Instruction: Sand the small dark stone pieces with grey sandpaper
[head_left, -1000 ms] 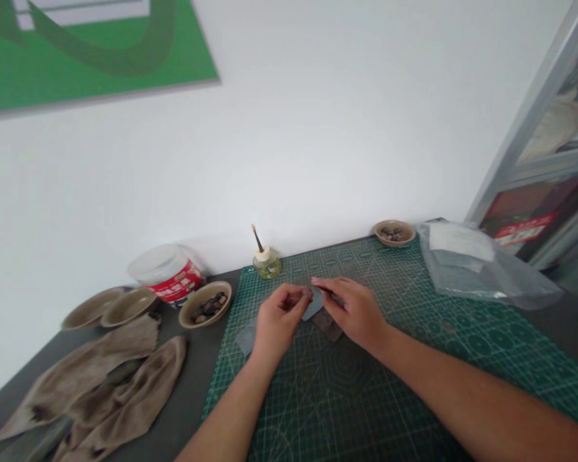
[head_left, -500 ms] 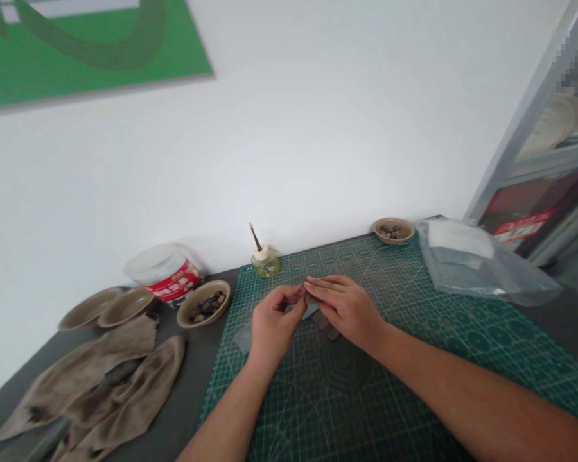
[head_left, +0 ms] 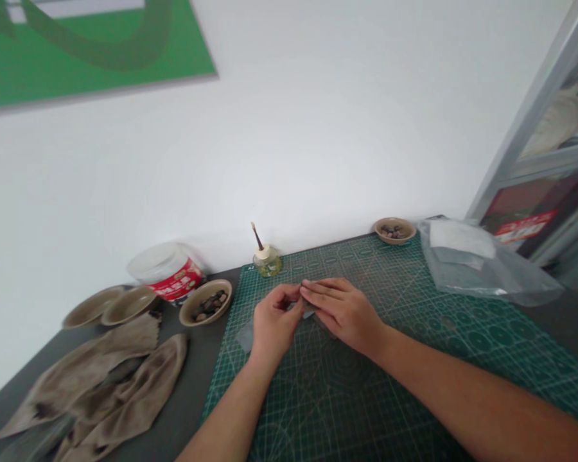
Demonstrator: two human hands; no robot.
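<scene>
Above the green cutting mat [head_left: 347, 410], my two hands meet at the fingertips. My left hand [head_left: 275, 321] pinches something small between thumb and fingers; what it is stays hidden. My right hand [head_left: 349, 314] lays its long, closed fingers against the same spot, and its grip covers most of the piece. Just beneath the right hand a flat dark grey-brown piece [head_left: 324, 326] shows partly, beside a sliver of pale blue-grey [head_left: 309, 315]. A translucent sheet [head_left: 245, 337] lies on the mat left of my left wrist.
A glass jar with a brush [head_left: 267, 261] stands behind the hands. Bowls of dark pebbles sit left [head_left: 206, 303] and far right [head_left: 395, 231]. A white tub with a red label [head_left: 173, 276], brown cloths [head_left: 125, 385] and a clear plastic bag [head_left: 481, 263] flank the mat.
My right fingertips have shifted slightly left, over the left fingertips. The right hand now covers more of the flat grey-brown piece. The view has moved a little.
</scene>
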